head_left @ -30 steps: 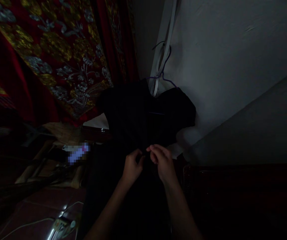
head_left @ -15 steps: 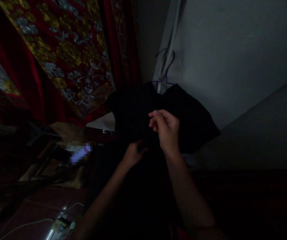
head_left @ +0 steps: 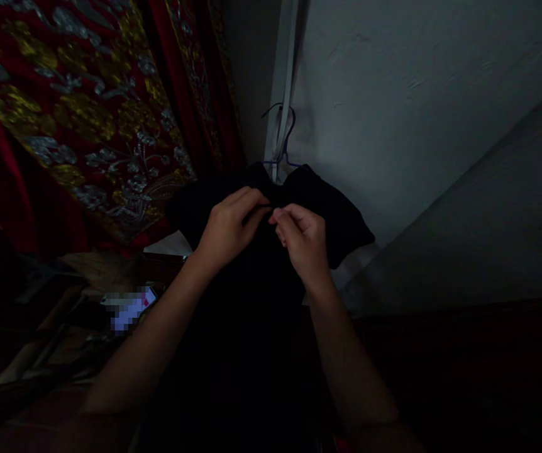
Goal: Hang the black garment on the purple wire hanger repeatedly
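A black short-sleeved garment (head_left: pixel 252 283) hangs on a thin purple-blue hanger (head_left: pixel 290 129). Just under the neckline, my left hand (head_left: pixel 228 226) has its thumb and fingertips closed on a bit of the dark cloth. Close beside it, my right hand (head_left: pixel 305 236) is pinched, thumb against forefinger, at the front of the garment. Whatever lies in that pinch is too small and dark to make out. The fingertips of both hands nearly meet.
A red cloth with gold and silver sequin embroidery (head_left: pixel 87 119) hangs at left. Pale straps (head_left: pixel 287 69) run up from the hanger beside a grey wall (head_left: pixel 417 126). A lit phone, partly blurred (head_left: pixel 132 308), lies at lower left among dim clutter.
My left hand has risen from lower on the garment to the neckline and closed on the cloth. The right hand stays pinched and is now beside it. The view has shifted right.
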Action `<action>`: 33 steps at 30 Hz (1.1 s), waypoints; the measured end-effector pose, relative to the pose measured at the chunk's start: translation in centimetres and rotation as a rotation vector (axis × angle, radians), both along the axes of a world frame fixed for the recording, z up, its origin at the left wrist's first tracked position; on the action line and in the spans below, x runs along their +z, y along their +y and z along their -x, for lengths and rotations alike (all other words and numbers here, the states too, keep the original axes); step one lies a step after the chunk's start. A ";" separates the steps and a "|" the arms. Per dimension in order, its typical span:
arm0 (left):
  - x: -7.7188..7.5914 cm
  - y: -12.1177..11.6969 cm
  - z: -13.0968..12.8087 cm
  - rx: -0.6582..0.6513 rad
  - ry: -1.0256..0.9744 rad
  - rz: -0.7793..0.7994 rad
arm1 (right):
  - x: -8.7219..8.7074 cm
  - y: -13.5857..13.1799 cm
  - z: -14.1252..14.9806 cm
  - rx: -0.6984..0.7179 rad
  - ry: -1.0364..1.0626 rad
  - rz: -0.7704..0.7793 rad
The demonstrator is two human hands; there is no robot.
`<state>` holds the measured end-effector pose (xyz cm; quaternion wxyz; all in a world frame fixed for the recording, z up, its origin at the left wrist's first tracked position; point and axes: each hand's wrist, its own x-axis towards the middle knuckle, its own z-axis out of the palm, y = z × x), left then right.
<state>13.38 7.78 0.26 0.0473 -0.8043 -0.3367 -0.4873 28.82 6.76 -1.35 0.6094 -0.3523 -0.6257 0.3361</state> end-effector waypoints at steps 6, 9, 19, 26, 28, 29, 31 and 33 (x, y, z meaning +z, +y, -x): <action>-1.0 -0.5 0.6 0.041 0.110 0.136 | -2.7 0.8 -0.5 0.032 -0.023 0.112; -0.7 -0.7 0.4 0.006 0.151 0.174 | -2.1 0.2 -0.9 0.044 0.013 0.095; 0.7 -2.4 0.4 -0.003 -0.396 0.081 | -7.6 1.9 -0.6 0.009 -0.095 0.289; -2.3 -2.7 7.0 -0.206 -1.470 0.365 | -10.5 -4.4 -0.3 -0.008 -0.031 0.204; -3.9 -2.8 7.8 -0.222 -1.568 0.423 | -10.4 -5.6 0.2 0.011 -0.023 0.208; -4.9 -2.9 7.9 -0.214 -1.579 0.430 | -10.4 -6.0 0.3 0.018 -0.008 0.220; -6.8 -3.2 7.6 -0.183 -1.584 0.465 | -10.4 -6.5 0.4 0.019 0.042 0.251; -8.4 -3.5 6.9 -0.086 -1.562 0.471 | -10.6 -7.0 0.0 0.003 0.110 0.283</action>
